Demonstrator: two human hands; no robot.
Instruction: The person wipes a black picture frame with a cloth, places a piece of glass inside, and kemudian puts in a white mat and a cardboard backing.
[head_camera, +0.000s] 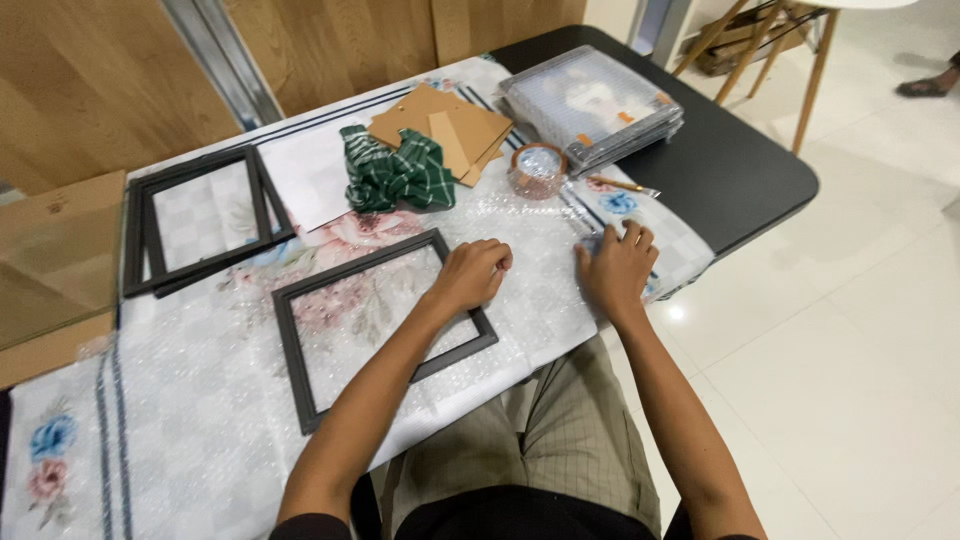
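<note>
Spanning most of the view, black table (740, 170) carries a floral cloth (60, 440) with bubble wrap sheet (540, 300) spread over it, probably as padding under glass and frames.

Cardboard box (50, 260) sits at the far left edge, partly off view, touching the cloth.

Stack of 2 dark frames (200, 220) lies flat near the box, well apart from both hands; seems parked out of the working area.

Single dark picture frame (385, 325) lies flat on the bubble wrap, directly in front of the person, tilted against the table edge. Floral pattern shows through its opening; whether glass is fitted, cannot tell.

Pile of wrapped flat packs (595, 105) sits at the far right corner on bare table, away from the hands.

White paper sheet (310, 175) lies between the frame stack and green checked cloth (395, 170), which is bunched up. Brown backing boards (445, 130) overlap loosely just beyond it.

Tape roll (538, 170) stands beside the boards, within reach. A thin brush or pen (620, 185) lies near it; too small to tell which.

Left hand (472, 272): fingers curled into a loose fist, knuckles resting on the frame's right corner, seemingly pinning it; nothing visibly grasped.

Right hand (615, 268): fingers spread wide, palm pressed flat on the bubble wrap, apparently holding the sheet down. A clear strip or wrap edge runs off past the fingertips.
</note>
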